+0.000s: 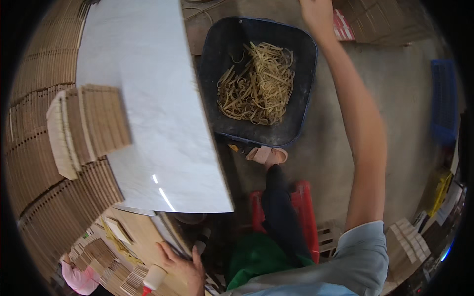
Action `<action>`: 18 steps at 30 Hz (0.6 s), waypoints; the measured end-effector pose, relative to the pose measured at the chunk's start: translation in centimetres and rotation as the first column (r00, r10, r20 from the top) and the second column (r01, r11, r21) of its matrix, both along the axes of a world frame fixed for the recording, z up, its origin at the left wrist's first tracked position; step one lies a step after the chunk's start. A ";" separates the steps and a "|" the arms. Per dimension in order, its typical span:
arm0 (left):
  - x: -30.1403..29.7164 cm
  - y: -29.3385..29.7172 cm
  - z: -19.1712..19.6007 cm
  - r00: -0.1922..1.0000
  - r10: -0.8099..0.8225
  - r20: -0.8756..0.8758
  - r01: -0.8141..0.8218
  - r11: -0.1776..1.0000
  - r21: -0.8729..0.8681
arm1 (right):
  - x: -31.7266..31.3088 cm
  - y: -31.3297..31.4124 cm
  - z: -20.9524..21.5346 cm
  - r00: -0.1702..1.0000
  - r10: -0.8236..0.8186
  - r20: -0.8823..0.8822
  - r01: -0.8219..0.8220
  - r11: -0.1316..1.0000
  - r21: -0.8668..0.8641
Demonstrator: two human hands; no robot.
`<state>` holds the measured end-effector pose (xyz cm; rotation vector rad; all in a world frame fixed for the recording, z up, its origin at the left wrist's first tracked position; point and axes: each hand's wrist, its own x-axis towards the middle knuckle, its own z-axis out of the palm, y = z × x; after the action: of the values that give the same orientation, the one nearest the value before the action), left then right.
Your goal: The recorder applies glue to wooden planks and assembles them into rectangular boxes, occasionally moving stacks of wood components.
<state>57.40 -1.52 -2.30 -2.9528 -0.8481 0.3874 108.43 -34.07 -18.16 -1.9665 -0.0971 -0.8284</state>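
My left hand (181,266) rests at the edge of a light wooden tabletop (148,232), fingers spread and nothing in them. Beside it lies a white squeeze bottle (155,277) with a red tip. My right arm stretches far forward, and my right hand (316,7) is cut off by the upper rim, so its fingers cannot be seen. Nearest to that hand is a red and white striped thing (343,24). A dark blue tub (303,118) on the floor holds a tangle of thin tan strips (266,81).
A glossy white board (153,98) covers the left worktop. Stacked brown slatted pieces (74,197) line the far left. Below me are a red plastic stool (303,202) and a sandalled foot (266,155). A blue crate (444,98) stands right. Someone in pink (80,277) is lower left.
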 end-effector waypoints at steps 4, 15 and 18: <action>0.2 -0.9 -2.3 0.996 -0.066 0.065 0.063 0.997 0.045 | -15.3 -6.8 -14.5 0.877 -0.034 -0.479 0.109 0.986 0.128; -1.2 0.3 -4.2 0.982 -0.044 0.184 0.024 0.994 0.108 | -23.2 0.7 -30.1 0.529 0.147 -0.836 -0.154 0.985 0.076; -1.4 0.2 -3.3 0.981 -0.099 0.168 0.072 0.985 0.160 | -19.8 3.4 -32.7 0.538 0.049 -0.842 -0.295 0.946 -0.134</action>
<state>56.00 -1.29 -5.65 -2.8981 -0.7253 0.0542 88.64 -30.68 -50.86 -2.3622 0.1740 0.3543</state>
